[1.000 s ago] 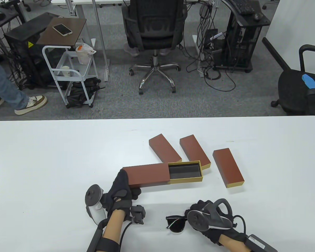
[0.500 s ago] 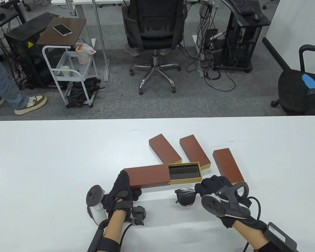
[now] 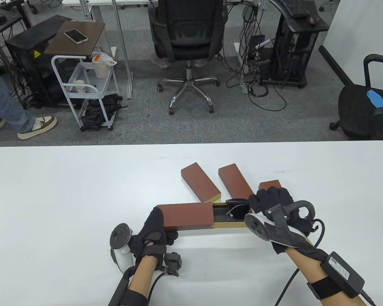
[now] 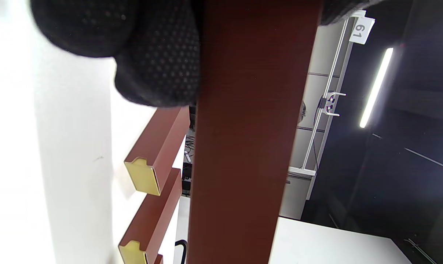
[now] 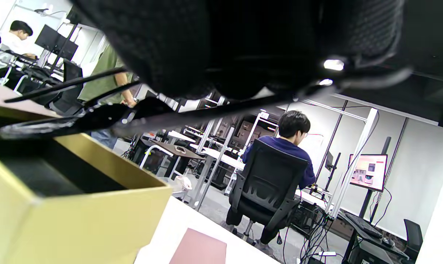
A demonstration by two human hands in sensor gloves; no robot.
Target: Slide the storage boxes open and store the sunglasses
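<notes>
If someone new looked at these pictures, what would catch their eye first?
Probably the right hand lowering black sunglasses into the gold drawer slid out of a red-brown box sleeve near the table's front. The left hand grips that sleeve's other end. Three closed matching boxes fan out just behind.

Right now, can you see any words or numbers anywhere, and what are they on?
"61": white tag on a white pole, left wrist view.
Yellow warning sticker on the black cabinet: a sign, no words readable.
Label on the black pack strapped to the right forearm: too small to read.
Red screen: blurred.
</notes>
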